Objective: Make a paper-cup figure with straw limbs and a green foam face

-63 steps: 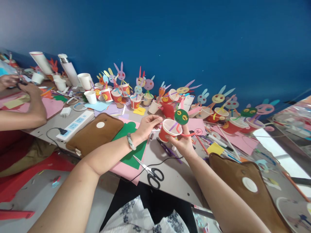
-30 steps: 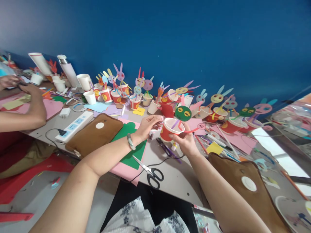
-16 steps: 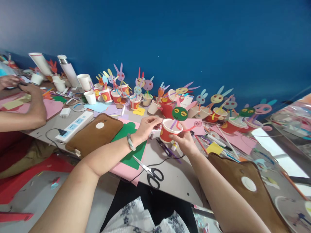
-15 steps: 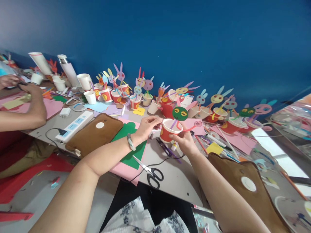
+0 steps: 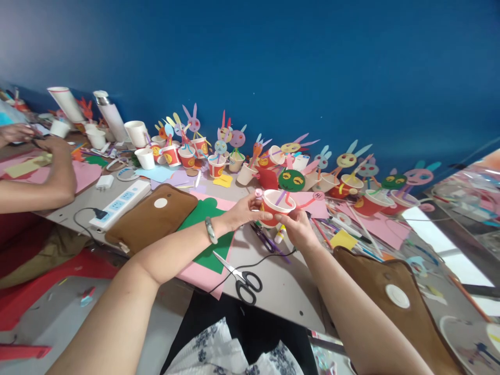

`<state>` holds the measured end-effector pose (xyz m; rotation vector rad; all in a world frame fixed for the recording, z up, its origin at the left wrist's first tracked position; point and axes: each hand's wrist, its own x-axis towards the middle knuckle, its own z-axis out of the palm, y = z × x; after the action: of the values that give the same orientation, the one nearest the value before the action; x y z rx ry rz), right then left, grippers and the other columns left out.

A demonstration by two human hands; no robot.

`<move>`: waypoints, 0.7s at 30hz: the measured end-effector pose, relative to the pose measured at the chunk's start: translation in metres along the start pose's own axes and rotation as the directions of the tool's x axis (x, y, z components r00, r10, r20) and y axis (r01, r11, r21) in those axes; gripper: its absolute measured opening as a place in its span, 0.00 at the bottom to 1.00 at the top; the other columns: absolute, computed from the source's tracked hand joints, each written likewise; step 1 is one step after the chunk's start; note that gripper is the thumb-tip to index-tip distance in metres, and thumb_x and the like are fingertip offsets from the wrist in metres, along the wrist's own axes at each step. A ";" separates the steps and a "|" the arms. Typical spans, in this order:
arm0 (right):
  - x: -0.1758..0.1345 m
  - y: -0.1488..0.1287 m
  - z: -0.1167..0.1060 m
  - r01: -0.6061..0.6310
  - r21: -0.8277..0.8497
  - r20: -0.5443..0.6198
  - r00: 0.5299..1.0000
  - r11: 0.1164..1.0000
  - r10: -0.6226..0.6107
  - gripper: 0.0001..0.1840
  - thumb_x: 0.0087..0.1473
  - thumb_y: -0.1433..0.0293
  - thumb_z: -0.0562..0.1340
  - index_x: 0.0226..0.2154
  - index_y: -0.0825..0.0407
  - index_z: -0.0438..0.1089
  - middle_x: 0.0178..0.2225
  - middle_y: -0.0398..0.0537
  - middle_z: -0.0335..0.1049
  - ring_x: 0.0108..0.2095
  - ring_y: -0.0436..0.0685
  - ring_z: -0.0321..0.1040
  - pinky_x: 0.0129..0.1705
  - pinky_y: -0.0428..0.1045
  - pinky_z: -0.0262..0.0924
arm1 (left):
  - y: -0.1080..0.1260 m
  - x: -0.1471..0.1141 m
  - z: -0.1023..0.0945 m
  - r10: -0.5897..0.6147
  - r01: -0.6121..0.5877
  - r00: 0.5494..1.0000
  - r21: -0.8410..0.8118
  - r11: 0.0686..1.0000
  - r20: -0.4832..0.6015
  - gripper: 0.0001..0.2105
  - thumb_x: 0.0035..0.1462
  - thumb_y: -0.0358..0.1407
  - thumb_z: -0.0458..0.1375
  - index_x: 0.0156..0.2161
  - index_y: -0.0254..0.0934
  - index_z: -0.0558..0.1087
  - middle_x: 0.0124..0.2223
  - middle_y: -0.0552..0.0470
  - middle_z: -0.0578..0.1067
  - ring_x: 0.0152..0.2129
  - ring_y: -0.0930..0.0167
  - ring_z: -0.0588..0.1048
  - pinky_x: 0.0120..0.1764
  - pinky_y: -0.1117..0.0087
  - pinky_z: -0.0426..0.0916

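Observation:
Both my hands hold a red-and-white paper cup (image 5: 279,200) just above the table. My left hand (image 5: 248,211) grips its left side, thumb across the front. On its right side, my right hand (image 5: 298,227) is closed with the thumb on the front. A green paper face (image 5: 292,180) with yellow eyes and pink ears rises from the cup. A pink arm with a round "Hi" tag (image 5: 319,196) sticks out to the right, and a small pink disc (image 5: 258,194) shows at the left. Below the cup lie dark-handled scissors (image 5: 262,237) and a glue bottle (image 5: 280,234).
Several paper cups with rabbit figures (image 5: 186,155) line the blue wall. Black-handled scissors (image 5: 247,285) lie over green paper (image 5: 211,250) near the front edge. Brown pouches (image 5: 150,213), a power strip (image 5: 121,202) and a cable surround the work spot. At left are a co-worker's arms (image 5: 42,190).
My left hand has moved slightly right and down, from beside the cup onto its left side. The small pink disc now shows at the cup's left rim. My right hand keeps its hold.

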<state>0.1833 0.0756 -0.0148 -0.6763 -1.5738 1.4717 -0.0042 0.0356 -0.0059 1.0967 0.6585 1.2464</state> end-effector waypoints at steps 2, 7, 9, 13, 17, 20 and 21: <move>-0.001 -0.004 0.003 -0.019 0.016 0.041 0.999 1.000 0.018 0.25 0.47 0.61 0.73 0.49 0.47 0.75 0.48 0.49 0.78 0.51 0.67 0.73 0.56 0.63 0.66 | -0.005 -0.001 0.001 -0.027 0.025 0.998 0.026 0.999 0.051 0.31 0.36 0.40 0.76 0.48 0.31 0.76 0.44 0.43 0.79 0.44 0.62 0.75 0.50 0.60 0.68; -0.002 -0.009 0.009 -0.050 0.041 0.098 0.994 0.998 0.046 0.23 0.46 0.60 0.74 0.46 0.46 0.77 0.45 0.49 0.80 0.49 0.66 0.74 0.56 0.62 0.67 | -0.009 -0.001 0.003 -0.032 0.030 0.999 0.055 0.998 0.041 0.30 0.35 0.41 0.77 0.45 0.30 0.77 0.43 0.43 0.80 0.44 0.60 0.77 0.53 0.57 0.67; -0.002 -0.008 0.009 -0.041 0.054 0.088 0.995 0.998 0.036 0.22 0.47 0.60 0.74 0.46 0.45 0.77 0.46 0.47 0.79 0.50 0.65 0.74 0.56 0.60 0.67 | -0.008 -0.001 0.002 -0.018 0.016 0.999 0.050 0.999 0.044 0.30 0.36 0.41 0.76 0.46 0.30 0.78 0.43 0.42 0.80 0.45 0.60 0.77 0.53 0.57 0.67; -0.001 -0.006 0.009 -0.017 0.092 0.045 0.999 0.996 0.013 0.23 0.47 0.60 0.73 0.47 0.44 0.75 0.48 0.47 0.78 0.52 0.63 0.73 0.57 0.59 0.65 | -0.011 -0.001 0.001 -0.012 0.012 1.000 0.032 0.999 0.015 0.32 0.36 0.38 0.76 0.49 0.31 0.77 0.45 0.43 0.80 0.45 0.62 0.77 0.54 0.58 0.67; 0.001 -0.010 0.011 -0.033 0.162 -0.070 0.997 0.986 0.045 0.26 0.45 0.58 0.74 0.47 0.43 0.73 0.45 0.45 0.79 0.47 0.61 0.75 0.52 0.57 0.67 | -0.016 0.000 -0.001 -0.060 0.060 0.998 0.017 0.998 -0.002 0.32 0.35 0.39 0.77 0.48 0.30 0.77 0.44 0.41 0.81 0.44 0.61 0.78 0.53 0.57 0.68; 0.001 -0.015 0.013 -0.069 0.226 -0.081 0.993 0.972 0.090 0.21 0.46 0.57 0.73 0.43 0.45 0.75 0.39 0.44 0.80 0.41 0.58 0.77 0.47 0.53 0.69 | -0.018 -0.001 -0.001 -0.077 0.077 0.997 0.027 0.997 0.019 0.31 0.36 0.41 0.76 0.48 0.31 0.77 0.45 0.41 0.80 0.43 0.62 0.78 0.52 0.57 0.69; 0.002 -0.016 0.014 -0.075 0.247 -0.088 0.991 0.966 0.100 0.19 0.47 0.57 0.73 0.41 0.45 0.75 0.38 0.43 0.80 0.40 0.58 0.77 0.45 0.52 0.70 | -0.018 -0.001 0.000 -0.076 0.076 0.997 0.038 0.996 0.024 0.32 0.37 0.42 0.76 0.48 0.31 0.77 0.46 0.41 0.80 0.43 0.62 0.78 0.52 0.57 0.69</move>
<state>0.1733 0.0674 0.0017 -0.6716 -1.2746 1.6378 0.0029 0.0357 -0.0226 1.1060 0.7001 1.1576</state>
